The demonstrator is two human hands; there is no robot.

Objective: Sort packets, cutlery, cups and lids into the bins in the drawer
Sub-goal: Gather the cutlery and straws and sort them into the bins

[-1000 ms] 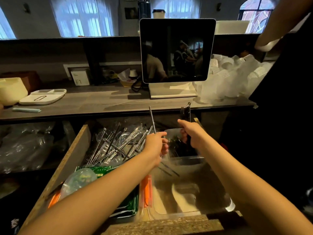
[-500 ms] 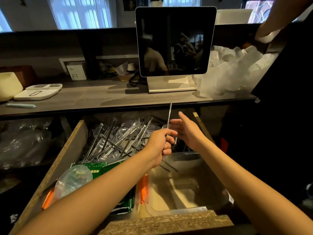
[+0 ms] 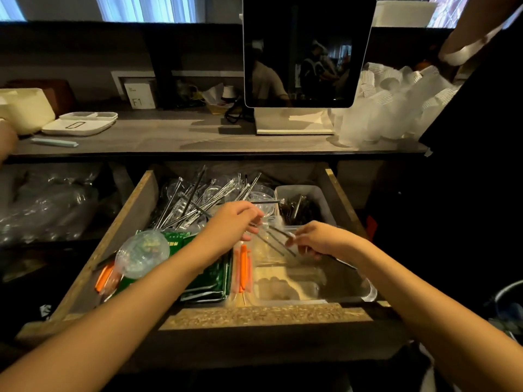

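Hands meet mid-frame over the drawer: left hand pinches a wrapped stick, right hand pinches two more, low over the clear bin, likely to drop them in

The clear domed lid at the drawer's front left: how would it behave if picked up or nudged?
The clear domed lid looks thin-walled, so probably very light and easily dented. It lies tilted on the green packets, so a nudge would likely slide or rock it. Its glossy surface may be slippery.
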